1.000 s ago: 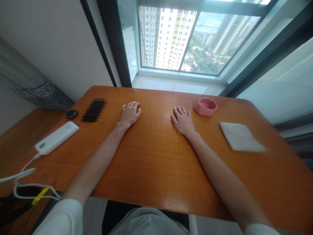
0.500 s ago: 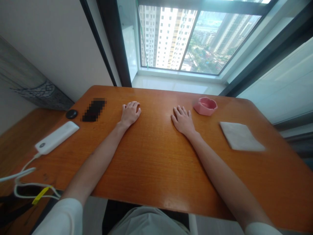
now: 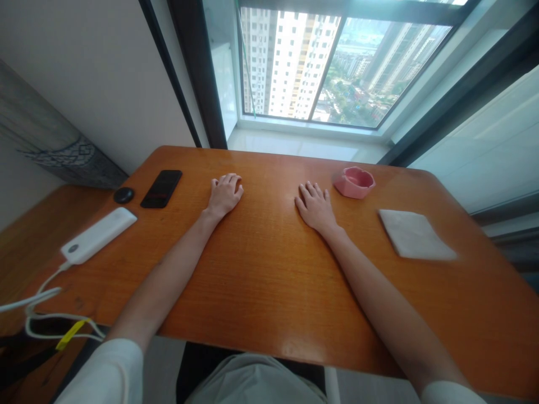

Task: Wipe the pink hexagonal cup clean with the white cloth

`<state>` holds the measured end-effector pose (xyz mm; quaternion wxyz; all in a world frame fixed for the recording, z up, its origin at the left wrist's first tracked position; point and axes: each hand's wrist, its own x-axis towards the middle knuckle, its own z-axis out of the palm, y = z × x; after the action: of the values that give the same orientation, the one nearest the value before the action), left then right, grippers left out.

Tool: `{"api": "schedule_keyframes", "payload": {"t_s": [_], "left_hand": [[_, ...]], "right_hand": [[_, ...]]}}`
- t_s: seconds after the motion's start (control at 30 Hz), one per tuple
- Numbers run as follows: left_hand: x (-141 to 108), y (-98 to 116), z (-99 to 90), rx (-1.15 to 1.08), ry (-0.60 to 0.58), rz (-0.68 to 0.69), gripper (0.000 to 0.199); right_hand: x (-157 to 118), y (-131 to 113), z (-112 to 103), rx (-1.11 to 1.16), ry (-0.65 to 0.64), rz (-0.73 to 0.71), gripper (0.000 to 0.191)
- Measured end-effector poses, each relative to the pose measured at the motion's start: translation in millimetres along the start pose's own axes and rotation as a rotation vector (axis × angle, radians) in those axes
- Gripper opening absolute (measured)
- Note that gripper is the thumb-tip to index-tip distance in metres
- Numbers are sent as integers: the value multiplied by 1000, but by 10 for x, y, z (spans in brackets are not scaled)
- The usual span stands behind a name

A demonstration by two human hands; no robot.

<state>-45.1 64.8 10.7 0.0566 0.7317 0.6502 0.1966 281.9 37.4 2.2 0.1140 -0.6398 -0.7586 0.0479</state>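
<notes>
Both hands rest palm down on the orange-brown wooden table (image 3: 261, 269). My left hand (image 3: 225, 194) is open, its fingers slightly bent, and it holds nothing. To its left lies a black phone (image 3: 161, 189). My right hand (image 3: 315, 206) lies open with the fingers spread and nothing in it. Just beyond it to the right stands a pink angular bowl (image 3: 354, 183), apart from the fingers. Farther right, a folded pale grey cloth (image 3: 415, 234) lies flat beside my right forearm.
On the left side are a white power bank (image 3: 99, 235) with a white cable (image 3: 46, 286), and a round black object (image 3: 123, 195). A yellow tag (image 3: 70, 335) shows at the lower left. Behind the table's far edge is a window (image 3: 311, 67) with a sill.
</notes>
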Motion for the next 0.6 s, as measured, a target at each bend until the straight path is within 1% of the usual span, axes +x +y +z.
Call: {"api": "schedule_keyframes", "payload": {"t_s": [0.13, 0.2, 0.3, 0.37, 0.43, 0.5, 0.6], "left_hand": [[4, -12, 13, 3, 7, -2, 45], [6, -17, 18, 3, 7, -3, 45], [8, -18, 15, -3, 1, 0, 45], [8, -14, 9, -7, -2, 3, 46], [7, -9, 6, -9, -2, 2, 46], [6, -6, 5, -8, -2, 1, 46], [4, -5, 8, -2, -3, -2, 46]], "right_hand": [[-13, -18, 0, 49, 32, -4, 71], [-26, -22, -35, 77, 95, -5, 66], [-50, 30, -158, 71, 301, 52, 61], [-60, 124, -264, 56, 452, 150, 65], [-63, 254, -355, 84, 545, 270, 68], [-59, 385, -411, 126, 557, 391, 68], [-45, 499, -438, 132, 471, 519, 64]]}}
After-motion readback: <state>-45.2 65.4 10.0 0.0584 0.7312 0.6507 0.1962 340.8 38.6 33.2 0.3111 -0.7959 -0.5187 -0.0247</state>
